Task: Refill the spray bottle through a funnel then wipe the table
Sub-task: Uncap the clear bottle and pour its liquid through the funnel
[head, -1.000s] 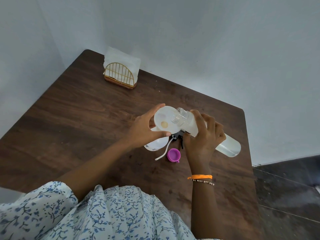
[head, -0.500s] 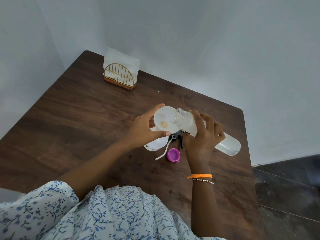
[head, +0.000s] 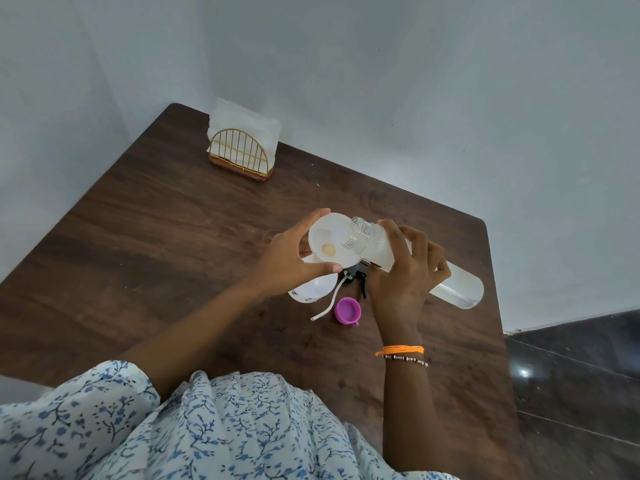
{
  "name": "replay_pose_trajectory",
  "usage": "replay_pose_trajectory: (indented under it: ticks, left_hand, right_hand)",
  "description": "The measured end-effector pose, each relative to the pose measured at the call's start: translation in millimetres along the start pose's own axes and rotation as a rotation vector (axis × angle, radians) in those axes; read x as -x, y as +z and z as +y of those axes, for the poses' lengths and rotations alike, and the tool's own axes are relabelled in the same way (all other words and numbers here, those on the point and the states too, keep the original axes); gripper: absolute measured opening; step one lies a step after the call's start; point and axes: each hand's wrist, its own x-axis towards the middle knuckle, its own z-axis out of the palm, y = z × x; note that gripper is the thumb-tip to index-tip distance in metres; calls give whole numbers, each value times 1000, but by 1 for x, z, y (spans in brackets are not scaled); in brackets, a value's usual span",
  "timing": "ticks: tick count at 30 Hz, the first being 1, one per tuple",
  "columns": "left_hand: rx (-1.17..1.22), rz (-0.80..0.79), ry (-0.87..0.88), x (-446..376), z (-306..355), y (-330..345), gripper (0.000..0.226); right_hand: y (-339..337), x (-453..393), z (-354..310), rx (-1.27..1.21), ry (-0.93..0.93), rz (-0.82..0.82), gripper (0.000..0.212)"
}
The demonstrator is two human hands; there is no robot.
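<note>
Head view looks down past a blue-flowered sleeve [head: 86, 420] at the near edge, over the dark wooden worktop [head: 145, 244]. Nearest of the small things is a purple cap [head: 347, 310], lying open side up just beside a white dip tube that runs to the black sprayer head [head: 356, 275]; both lie on the wood, unscrewed. Above them the right hand [head: 403, 275] (orange band at the wrist) has its grip curled round a long clear refill bottle [head: 453, 289], tipped with its open threaded mouth over the white funnel [head: 332, 242]. The left hand [head: 287, 258] pinches the funnel's rim between thumb and fingers, steadying it on the spray bottle [head: 311, 289], which shows only partly below the funnel. Farthest off, by the wall corner, stands a gold wire napkin holder [head: 239, 155] with white napkins.

Pouring looks to be the step in hand, though no stream is visible. Next calls for a slow tilt with the funnel held steady, then refitting the sprayer head before wiping.
</note>
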Motion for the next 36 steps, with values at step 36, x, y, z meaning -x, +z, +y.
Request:
replay_pose_trajectory:
  ticks: [36]
  left_hand:
    - [10, -14, -14, 0, -1, -1, 86]
  right_hand:
    - [2, -2, -1, 7, -10, -2, 68]
